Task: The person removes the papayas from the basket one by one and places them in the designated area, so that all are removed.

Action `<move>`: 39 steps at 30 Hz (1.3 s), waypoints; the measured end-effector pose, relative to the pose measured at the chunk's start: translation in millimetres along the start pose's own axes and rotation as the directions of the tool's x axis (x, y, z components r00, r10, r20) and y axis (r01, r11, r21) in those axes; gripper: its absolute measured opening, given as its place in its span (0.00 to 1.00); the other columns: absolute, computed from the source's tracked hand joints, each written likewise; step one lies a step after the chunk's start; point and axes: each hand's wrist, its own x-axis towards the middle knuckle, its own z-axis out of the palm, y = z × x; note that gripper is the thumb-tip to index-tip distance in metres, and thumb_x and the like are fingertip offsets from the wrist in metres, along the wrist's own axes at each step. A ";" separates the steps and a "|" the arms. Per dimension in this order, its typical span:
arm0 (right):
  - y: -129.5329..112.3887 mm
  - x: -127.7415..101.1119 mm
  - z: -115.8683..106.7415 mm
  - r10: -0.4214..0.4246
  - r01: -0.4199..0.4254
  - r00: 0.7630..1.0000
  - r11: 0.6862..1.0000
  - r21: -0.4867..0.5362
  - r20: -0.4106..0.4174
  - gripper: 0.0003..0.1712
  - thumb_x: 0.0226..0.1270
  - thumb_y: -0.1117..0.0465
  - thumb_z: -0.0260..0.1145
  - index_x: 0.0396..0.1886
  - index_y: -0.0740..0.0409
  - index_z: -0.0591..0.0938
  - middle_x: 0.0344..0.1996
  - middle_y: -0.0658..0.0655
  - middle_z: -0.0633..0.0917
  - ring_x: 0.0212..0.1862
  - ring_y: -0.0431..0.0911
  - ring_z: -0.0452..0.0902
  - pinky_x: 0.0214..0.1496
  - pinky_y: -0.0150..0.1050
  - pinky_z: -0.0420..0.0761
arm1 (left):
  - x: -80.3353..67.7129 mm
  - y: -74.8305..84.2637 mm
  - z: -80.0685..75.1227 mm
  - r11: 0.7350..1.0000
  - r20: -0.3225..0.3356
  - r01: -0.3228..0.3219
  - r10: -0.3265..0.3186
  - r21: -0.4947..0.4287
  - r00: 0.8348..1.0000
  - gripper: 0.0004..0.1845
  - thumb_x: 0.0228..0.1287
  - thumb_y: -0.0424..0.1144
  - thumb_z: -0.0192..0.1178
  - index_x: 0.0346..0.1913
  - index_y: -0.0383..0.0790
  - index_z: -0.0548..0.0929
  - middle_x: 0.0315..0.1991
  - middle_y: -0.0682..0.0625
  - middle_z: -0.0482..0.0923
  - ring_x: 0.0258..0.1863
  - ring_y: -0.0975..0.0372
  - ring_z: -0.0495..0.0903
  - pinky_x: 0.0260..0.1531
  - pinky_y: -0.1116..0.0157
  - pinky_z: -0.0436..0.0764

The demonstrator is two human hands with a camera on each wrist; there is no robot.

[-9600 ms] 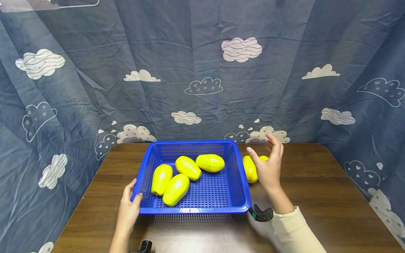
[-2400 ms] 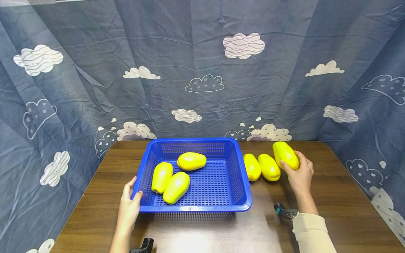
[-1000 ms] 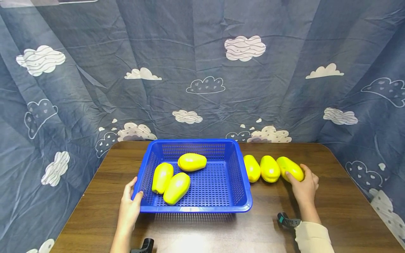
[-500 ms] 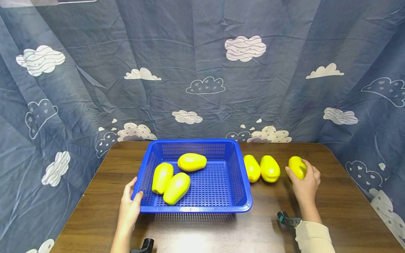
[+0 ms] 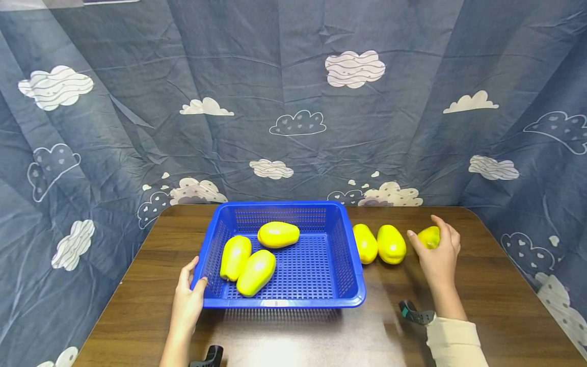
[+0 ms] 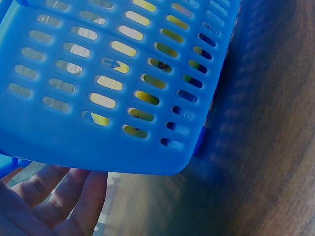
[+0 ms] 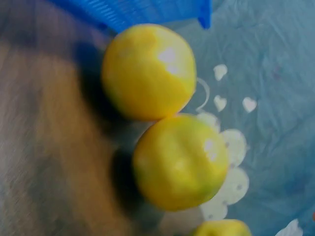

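My left hand (image 5: pixel 187 295) grips the left rim of a blue plastic basket (image 5: pixel 275 304), thumb on top and fingers outside; in the left wrist view its fingers (image 6: pixel 91 201) lie against the basket wall (image 6: pixel 123 152). Inside the basket are three yellow papayas, one at the back (image 5: pixel 278 235) and two at the left (image 5: pixel 236 257). My right hand (image 5: pixel 440 260) hovers spread around a papaya (image 5: pixel 429 237) on the table, thumb apart from it and the hand covering part of it. Two more papayas (image 5: pixel 392 244) stand between that one and the basket, side by side in the right wrist view (image 7: pixel 181 162).
Everything rests on a brown wooden table (image 5: pixel 137 285). Behind it hangs a dark blue curtain (image 5: pixel 247 66) with cloud prints. A black camera mount (image 5: pixel 415 313) sits at the right wrist and another (image 5: pixel 211 357) near the left forearm.
One papaya has left the basket since the oldest frame. My right hand carried a papaya down to the table, turned it rightward, then loosened its fingers from it. The left hand has stayed.
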 end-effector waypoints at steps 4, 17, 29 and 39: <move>-13.6 1.7 0.2 -0.055 0.055 0.998 0.998 0.027 -0.017 0.36 0.48 0.61 0.71 0.60 0.54 0.70 0.57 0.62 0.63 0.59 0.55 0.55 0.56 0.52 0.55 | 0.1 0.0 0.0 1.000 0.005 0.001 -0.001 0.006 1.000 0.27 0.64 0.27 0.42 0.66 0.39 0.56 0.60 0.35 0.62 0.55 0.50 0.65 0.37 0.82 0.67; -62.2 8.9 4.1 -0.222 0.221 0.975 0.968 0.116 -0.007 0.38 0.48 0.63 0.71 0.61 0.54 0.68 0.58 0.60 0.63 0.60 0.50 0.56 0.60 0.46 0.55 | -0.1 -2.2 -0.2 1.000 0.003 -0.009 0.009 0.018 1.000 0.27 0.63 0.27 0.43 0.66 0.40 0.56 0.59 0.36 0.63 0.54 0.51 0.67 0.37 0.79 0.69; -99.5 5.1 27.8 -0.339 0.326 0.939 0.928 0.180 0.049 0.38 0.47 0.63 0.72 0.60 0.52 0.69 0.56 0.59 0.66 0.60 0.49 0.57 0.59 0.48 0.56 | -1.0 -1.6 -0.3 1.000 -0.002 -0.012 0.012 0.023 1.000 0.27 0.63 0.27 0.44 0.66 0.41 0.57 0.58 0.36 0.64 0.53 0.51 0.68 0.36 0.79 0.69; -124.1 -4.0 60.7 -0.404 0.363 0.900 0.903 0.230 0.163 0.37 0.48 0.60 0.72 0.60 0.54 0.69 0.58 0.58 0.66 0.60 0.50 0.57 0.58 0.51 0.57 | -1.6 -2.7 0.4 1.000 -0.005 -0.020 0.020 -0.005 1.000 0.27 0.63 0.26 0.43 0.66 0.39 0.57 0.57 0.35 0.65 0.51 0.51 0.69 0.36 0.77 0.71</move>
